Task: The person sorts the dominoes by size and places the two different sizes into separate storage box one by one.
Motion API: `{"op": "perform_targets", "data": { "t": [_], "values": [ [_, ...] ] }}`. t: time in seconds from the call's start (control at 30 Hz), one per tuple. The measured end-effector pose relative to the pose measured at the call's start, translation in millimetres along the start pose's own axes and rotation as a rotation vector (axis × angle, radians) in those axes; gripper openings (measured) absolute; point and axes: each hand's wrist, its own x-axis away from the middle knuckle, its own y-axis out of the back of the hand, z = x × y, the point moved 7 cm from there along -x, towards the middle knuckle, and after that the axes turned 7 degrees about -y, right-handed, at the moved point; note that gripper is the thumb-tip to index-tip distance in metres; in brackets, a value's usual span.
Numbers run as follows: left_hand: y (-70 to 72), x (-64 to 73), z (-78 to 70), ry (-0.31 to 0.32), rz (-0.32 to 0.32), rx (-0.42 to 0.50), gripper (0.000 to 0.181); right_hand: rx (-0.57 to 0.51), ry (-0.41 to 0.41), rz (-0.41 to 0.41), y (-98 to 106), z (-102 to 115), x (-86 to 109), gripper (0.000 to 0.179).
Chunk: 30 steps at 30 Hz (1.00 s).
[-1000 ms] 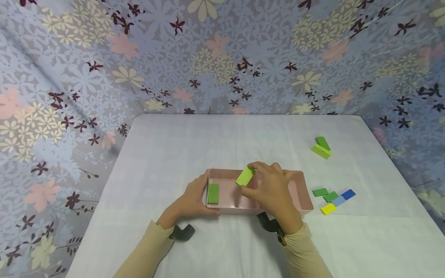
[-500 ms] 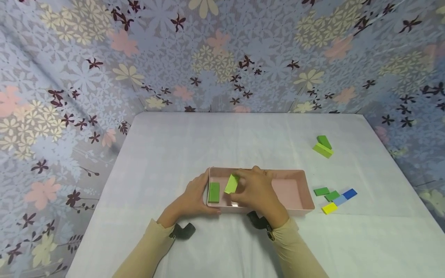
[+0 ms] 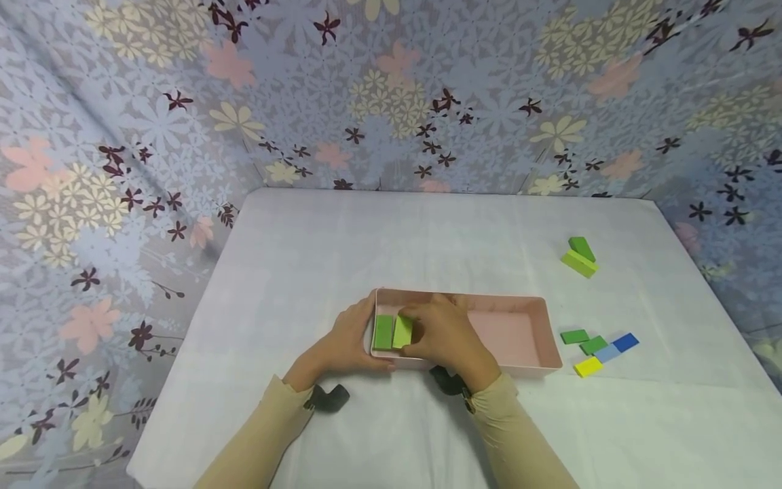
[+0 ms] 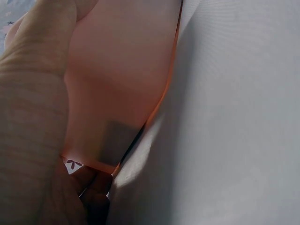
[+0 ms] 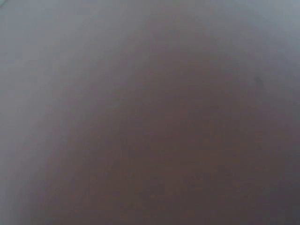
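A long pink box [image 3: 507, 336] stands on the white-covered table in the head view. My left hand [image 3: 342, 343] holds its left end, thumb along the front wall and fingers around the corner. A green block [image 3: 383, 333] lies inside against that end. Just right of it, my right hand [image 3: 449, 339] pinches a lime-green block [image 3: 402, 331] between thumb and fingers, down inside the box. The left wrist view shows the pink box wall [image 4: 122, 70] beside the left hand [image 4: 37, 93]. The right wrist view is too dark and blurred to read.
Right of the box lie two flat green blocks [image 3: 575, 336], a light-blue block [image 3: 607, 352], a blue block [image 3: 626, 341] and a yellow block [image 3: 588, 367]. Farther back, a lime block [image 3: 579, 263] and a green block [image 3: 582, 248] lean together. A floral cloth [image 3: 391, 102] hangs behind the table.
My right hand has carried the lime-green block left and down into the box, beside the green block. The left hand keeps its hold on the box; the head view has shifted slightly.
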Motion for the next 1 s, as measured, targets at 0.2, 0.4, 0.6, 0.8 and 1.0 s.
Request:
{"op": "perform_targets", "data": {
  "t": [0.2,0.4,0.6,0.8,1.0],
  "values": [
    [0.8,0.5,0.7,0.006,0.0,-0.016,0.13,0.042,0.018,0.031,-2.9,5.3,-3.5,0.053],
    [2.2,-2.9,-0.5,-0.014,-0.016,-0.027,0.13,0.041,0.019,0.031,-3.0,5.4,-4.6,0.056],
    [4.8,-3.8,-1.4,-0.021,-0.016,-0.037,0.127,0.052,0.032,0.049,-7.7,5.2,-7.8,0.055],
    [6.7,-5.1,-1.0,-0.006,-0.017,-0.037,0.13,0.058,0.015,0.063,-7.0,4.4,-10.7,0.055],
    [1.1,-3.0,-1.4,-0.005,-0.013,-0.024,0.129,0.021,-0.009,0.092,-9.3,2.2,-7.6,0.062]
  ]
}}
